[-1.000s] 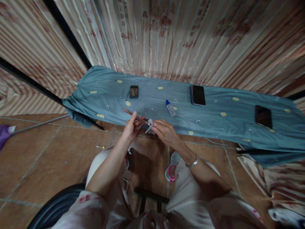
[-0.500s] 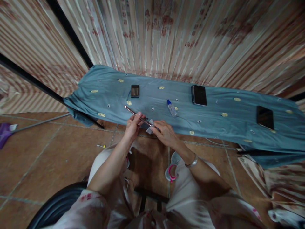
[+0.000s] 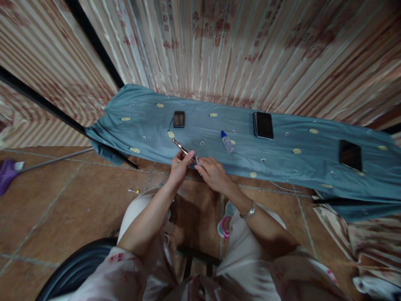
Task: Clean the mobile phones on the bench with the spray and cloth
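Note:
In the head view a slim rose-gold phone is turned nearly edge-on above the front edge of the table. My left hand is closed round its middle, thumb on top. My right hand is closed at its near right end, pinching a small whitish cloth against it. Most of that cloth is hidden by my fingers. Beyond my hands lies a clear bottle with a blue cap, on its side. A small dark square case rests on the cloth-covered table, farther back to the left.
Two dark phones, a middle one and a right one, lie on the blue-green tablecloth. Black poles stand at the left. A pleated curtain hangs behind. A purple-headed broom lies on the tiled floor.
The rose-gold phone and my left hand have shifted right, towards my right hand. Less of the whitish cloth shows now. The things on the table have stayed put.

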{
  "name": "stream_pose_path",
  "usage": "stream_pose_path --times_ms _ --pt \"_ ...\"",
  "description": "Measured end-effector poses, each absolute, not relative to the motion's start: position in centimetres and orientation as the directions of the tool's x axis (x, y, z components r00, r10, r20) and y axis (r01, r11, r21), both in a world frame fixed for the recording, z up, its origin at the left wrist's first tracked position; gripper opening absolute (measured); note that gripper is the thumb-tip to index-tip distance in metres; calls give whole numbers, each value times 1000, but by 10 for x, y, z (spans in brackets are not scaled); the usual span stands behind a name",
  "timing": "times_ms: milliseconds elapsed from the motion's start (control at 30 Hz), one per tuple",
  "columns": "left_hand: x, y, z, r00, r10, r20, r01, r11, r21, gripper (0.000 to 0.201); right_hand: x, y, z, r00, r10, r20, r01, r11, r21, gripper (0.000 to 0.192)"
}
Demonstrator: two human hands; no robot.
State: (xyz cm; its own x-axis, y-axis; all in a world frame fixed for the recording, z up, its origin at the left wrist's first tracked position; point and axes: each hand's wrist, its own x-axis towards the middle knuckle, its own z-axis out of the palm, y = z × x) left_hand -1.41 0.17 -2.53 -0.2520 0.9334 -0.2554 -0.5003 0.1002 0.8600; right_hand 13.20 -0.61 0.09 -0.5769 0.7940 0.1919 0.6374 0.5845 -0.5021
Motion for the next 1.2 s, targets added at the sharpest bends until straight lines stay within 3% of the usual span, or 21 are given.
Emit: stream_pose_path --times_ms 167,333,800,1200 --pt "-18 5 -23 -178 942 -285 -587 131 799 40 131 -4 -1 -550 797 248 598 584 -549 34" --pt "-21 8 -19 -213 903 -373 -653 152 742 32 142 -1 -6 -535 781 323 542 610 -578 40" --pt "-24 8 -17 -150 890 -430 -684 220 695 35 157 1 -14 -496 758 424 520 650 -554 34" --pt "-26 4 -6 -84 862 -499 -698 306 647 40 152 -3 -11 -529 741 414 526 669 -525 33"
